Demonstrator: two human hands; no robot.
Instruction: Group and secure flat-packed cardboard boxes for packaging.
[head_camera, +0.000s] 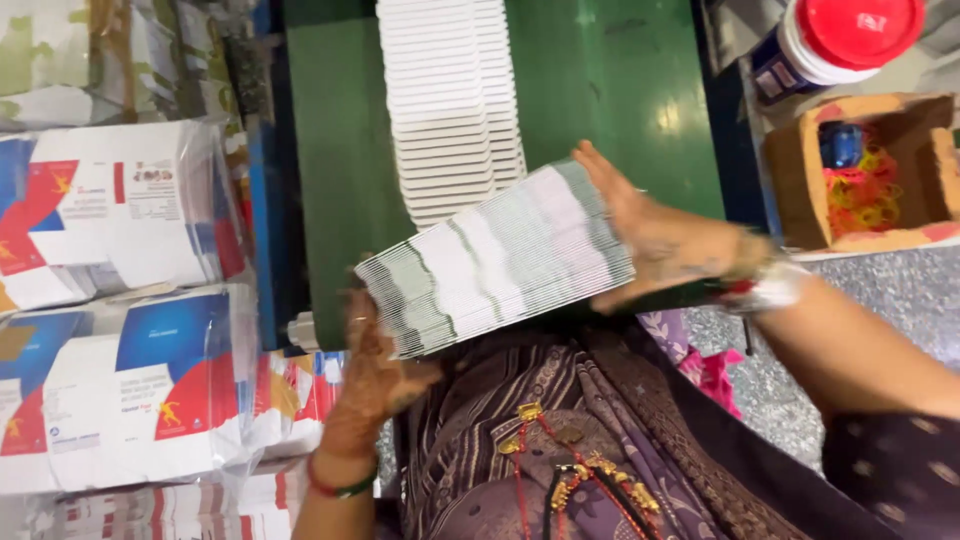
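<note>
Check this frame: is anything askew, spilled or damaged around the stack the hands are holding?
Nothing looks spilled or damaged. The held stack of flat cartons is fanned and slanted between the left hand and right hand, not squared. The white stack on the green table leans slightly.

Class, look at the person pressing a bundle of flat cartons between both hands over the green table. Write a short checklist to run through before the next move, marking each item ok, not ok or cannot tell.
1. Left hand on the near end of the carton bundle: ok.
2. Right hand flat against the far end: ok.
3. Bundle edges squared: not ok, the cartons fan out at a slant.
4. Bundle lifted off the green table: cannot tell.
5. White stack on the table apart from the bundle: cannot tell, they overlap in view.
6. Rubber bands in the open cardboard box at the right: ok.
</note>
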